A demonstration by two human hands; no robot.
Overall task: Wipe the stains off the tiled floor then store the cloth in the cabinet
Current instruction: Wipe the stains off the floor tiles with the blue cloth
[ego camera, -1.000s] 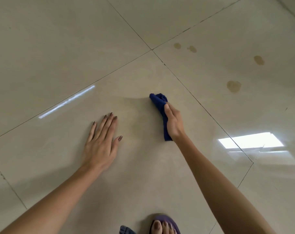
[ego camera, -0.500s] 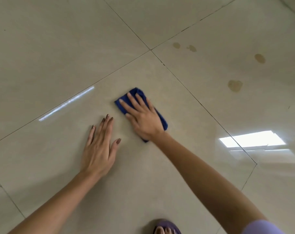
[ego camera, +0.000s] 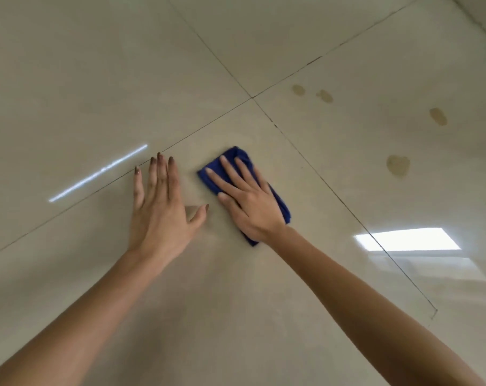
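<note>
— Beige tile, glossy, is that all there is around you?

— Mostly. The tiled floor (ego camera: 69, 79) runs in big squares with thin dark grout lines, and four of them meet at a corner just beyond my right hand's fingertips. Past that corner, on the far right tile, sit the brown stains (ego camera: 397, 165): two small ones close to the grout crossing, one farther out, and a larger blotch nearer to me. A bright window reflection (ego camera: 409, 239) lies on the floor to the right of my forearm, and a thin streak of light (ego camera: 97, 174) to the left.

— Anything between you and the stains?

— Nothing; only a grout line.

— And the cloth?

— The blue cloth (ego camera: 278, 201) lies flat on the near tile, under my right hand (ego camera: 247, 199). My fingers are spread and pressed down on it, palm on top, not curled round it. My left hand (ego camera: 161, 210) lies flat on bare tile just beside it, fingers out, holding nothing.

— Any writing?

— None I can read.
</note>
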